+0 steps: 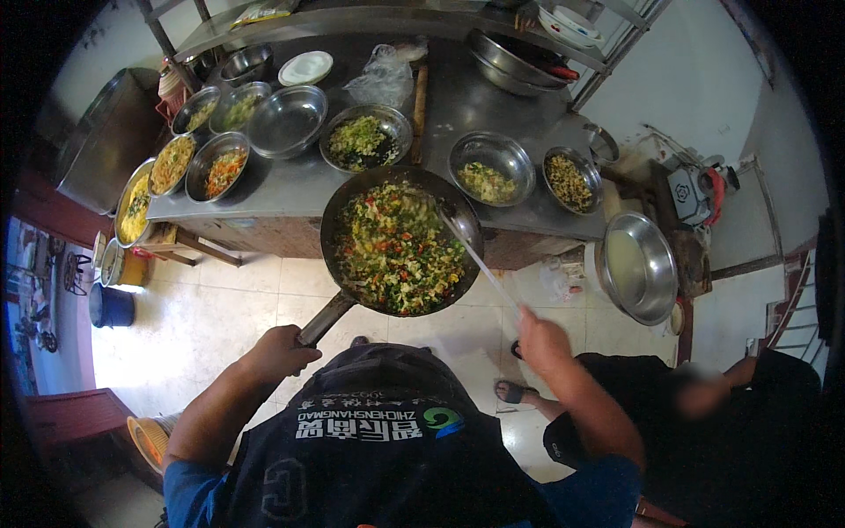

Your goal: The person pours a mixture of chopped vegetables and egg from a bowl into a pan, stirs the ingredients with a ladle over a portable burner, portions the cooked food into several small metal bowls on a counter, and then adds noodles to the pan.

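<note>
My left hand (280,351) is closed around the handle of a dark metal wok (333,264), which I hold out over the front edge of the steel table. Chopped food (396,251) in green, yellow, white and red fills most of the wok. My right hand (542,340), slightly blurred, grips a long-handled metal ladle (480,263). The ladle's head rests in the food near the wok's right side and is partly hidden. Just beyond the wok stands a steel bowl (404,122) of chopped green food.
Several steel bowls of food line the steel table (284,198), among them shredded carrot mix (226,170) at left and chopped filling (488,181) at right. A large basin (653,284) holds pale liquid. A person in black (713,455) is close on my right.
</note>
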